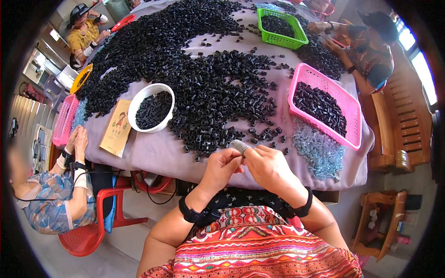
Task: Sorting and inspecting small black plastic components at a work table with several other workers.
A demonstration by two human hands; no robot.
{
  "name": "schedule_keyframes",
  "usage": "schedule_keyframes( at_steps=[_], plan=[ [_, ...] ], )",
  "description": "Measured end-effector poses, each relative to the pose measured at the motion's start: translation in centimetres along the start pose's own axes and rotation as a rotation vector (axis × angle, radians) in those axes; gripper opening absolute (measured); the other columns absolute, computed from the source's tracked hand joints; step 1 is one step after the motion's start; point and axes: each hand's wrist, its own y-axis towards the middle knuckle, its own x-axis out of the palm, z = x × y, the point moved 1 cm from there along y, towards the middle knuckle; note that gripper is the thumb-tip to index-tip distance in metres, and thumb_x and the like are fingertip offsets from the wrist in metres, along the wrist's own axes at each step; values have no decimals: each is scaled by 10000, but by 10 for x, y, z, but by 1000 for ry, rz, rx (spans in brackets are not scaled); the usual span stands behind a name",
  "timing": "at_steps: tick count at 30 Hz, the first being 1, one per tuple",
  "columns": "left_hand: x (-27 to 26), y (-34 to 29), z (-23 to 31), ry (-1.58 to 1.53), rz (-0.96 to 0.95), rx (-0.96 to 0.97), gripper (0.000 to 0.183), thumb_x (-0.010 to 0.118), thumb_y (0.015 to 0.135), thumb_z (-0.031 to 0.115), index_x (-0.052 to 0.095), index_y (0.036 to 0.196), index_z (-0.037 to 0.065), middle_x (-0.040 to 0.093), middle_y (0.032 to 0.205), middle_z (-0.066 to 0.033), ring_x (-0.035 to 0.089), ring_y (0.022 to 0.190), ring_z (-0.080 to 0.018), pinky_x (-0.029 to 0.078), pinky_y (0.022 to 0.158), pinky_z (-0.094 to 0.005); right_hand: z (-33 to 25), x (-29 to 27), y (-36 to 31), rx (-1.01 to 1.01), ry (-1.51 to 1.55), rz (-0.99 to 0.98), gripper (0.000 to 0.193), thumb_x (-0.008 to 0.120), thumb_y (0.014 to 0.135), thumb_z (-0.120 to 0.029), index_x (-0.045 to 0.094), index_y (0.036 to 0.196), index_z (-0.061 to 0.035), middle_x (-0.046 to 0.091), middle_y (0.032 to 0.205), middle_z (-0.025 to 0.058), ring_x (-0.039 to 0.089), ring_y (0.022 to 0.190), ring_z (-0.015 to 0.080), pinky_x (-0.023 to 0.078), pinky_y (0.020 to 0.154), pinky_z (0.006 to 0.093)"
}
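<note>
My left hand and my right hand meet at the table's near edge, fingertips pressed together. Both are closed in a pinch, and whatever lies between the fingers is hidden or too small to name. A grey cover wraps a fingertip at my right hand. Just beyond them spreads a big heap of small black tube-shaped parts. To the right, a pink basket holds more black parts. Beside its near side lies a pile of clear bluish plastic pieces.
Left of the heap stand a white bucket with dark pieces and a tan booklet. A green basket is at the far right. People sit around the table, one close on my left with clasped hands on a red chair.
</note>
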Motion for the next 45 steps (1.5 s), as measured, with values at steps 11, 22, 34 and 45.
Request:
schedule_keyframes(
  at_steps=[11,22,34,45],
  plan=[
    [3,4,4,111,105,49,191,585,984,97,671,1088,-38,700,922,-33,634,842,-71,524,764,-235,13,35,-6,100,-76,80,348,793,737,-261,540,853,-52,591,746,84,610,726,287,517,613,392],
    [6,5,10,219,-2,-33,244,519,1035,158,648,977,-40,670,836,-22,590,732,-58,510,677,-239,20,36,-6,85,-42,45,358,794,721,-260,536,851,-49,600,760,97,612,746,305,510,621,402],
    [-1,8,10,384,-130,-120,244,522,1035,155,657,1010,-47,694,874,-41,636,737,-76,529,660,-248,18,38,-16,116,41,42,325,799,696,-231,552,809,-53,629,754,109,629,740,320,523,646,416],
    [-1,3,12,259,-86,-174,301,561,1024,299,673,1045,21,713,898,-50,652,754,-90,514,681,-228,100,-87,-5,590,-44,510,307,788,784,-197,656,1012,-40,550,613,67,566,580,225,452,558,381]
  ],
)
